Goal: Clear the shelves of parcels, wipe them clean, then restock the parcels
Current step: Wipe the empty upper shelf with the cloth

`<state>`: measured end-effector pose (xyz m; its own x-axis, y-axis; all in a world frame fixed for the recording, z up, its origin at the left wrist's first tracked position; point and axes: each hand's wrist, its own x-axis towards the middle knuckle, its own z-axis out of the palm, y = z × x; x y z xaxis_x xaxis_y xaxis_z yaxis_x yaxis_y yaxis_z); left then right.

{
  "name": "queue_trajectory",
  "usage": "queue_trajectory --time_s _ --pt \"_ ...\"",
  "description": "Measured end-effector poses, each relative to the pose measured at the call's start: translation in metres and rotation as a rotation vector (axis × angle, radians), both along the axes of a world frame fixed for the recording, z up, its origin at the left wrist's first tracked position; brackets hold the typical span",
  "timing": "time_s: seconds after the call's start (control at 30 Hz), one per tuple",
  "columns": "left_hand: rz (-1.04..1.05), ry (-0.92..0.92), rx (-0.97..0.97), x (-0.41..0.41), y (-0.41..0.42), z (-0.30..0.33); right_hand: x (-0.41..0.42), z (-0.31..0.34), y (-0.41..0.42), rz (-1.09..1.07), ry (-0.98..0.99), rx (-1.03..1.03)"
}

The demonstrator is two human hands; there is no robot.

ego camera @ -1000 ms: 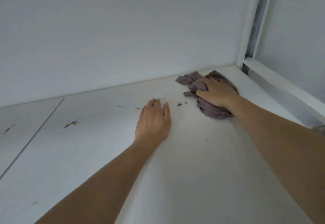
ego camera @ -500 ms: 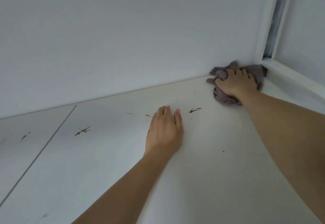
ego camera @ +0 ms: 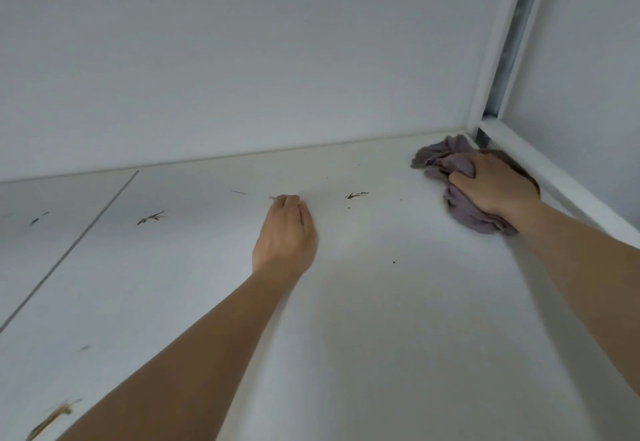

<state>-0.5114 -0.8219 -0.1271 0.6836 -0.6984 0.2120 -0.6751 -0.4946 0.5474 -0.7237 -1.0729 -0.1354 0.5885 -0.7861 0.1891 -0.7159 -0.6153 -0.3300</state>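
Observation:
The white shelf board (ego camera: 398, 319) carries no parcels in this view. My right hand (ego camera: 491, 186) grips a crumpled mauve-grey cloth (ego camera: 446, 160) and presses it on the board by the back right corner, against the side rail. My left hand (ego camera: 285, 229) rests on the middle of the board with its fingers curled under. A small straw bit (ego camera: 272, 197) lies right at its fingertips; I cannot tell whether the fingers pinch it.
Dry plant scraps lie scattered on the board: one (ego camera: 356, 194) between my hands, one (ego camera: 150, 218) to the left, a larger tuft (ego camera: 52, 418) at the front left. A seam (ego camera: 69, 250) splits the board. A white upright post (ego camera: 491, 59) and side rail (ego camera: 554, 177) bound the right.
My right hand drew the cloth out of the back right corner, along the side rail. My left hand's fingers went from flat to curled.

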Motion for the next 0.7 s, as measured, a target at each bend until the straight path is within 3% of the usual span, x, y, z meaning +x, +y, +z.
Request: queue_trajectory --time_s 0.1,0.17,0.37,0.5,0.7 --pt "-0.035 -0.010 0.065 -0.003 0.017 -0.007 0.013 -0.008 0.009 -0.268 0.052 0.027" --pt "-0.076 -0.024 0.084 -0.008 0.023 -0.010 0.043 -0.003 0.034 -0.295 0.071 0.031" --pt "-0.178 -0.060 0.097 -0.006 0.031 -0.003 0.126 -0.001 0.124 0.216 0.113 0.013" --pt "-0.269 -0.146 0.236 0.012 0.058 0.001 0.090 0.002 0.113 0.352 0.085 0.010" --pt "-0.044 -0.224 0.409 0.023 0.087 -0.008 0.041 -0.002 0.046 -0.132 0.119 0.020"
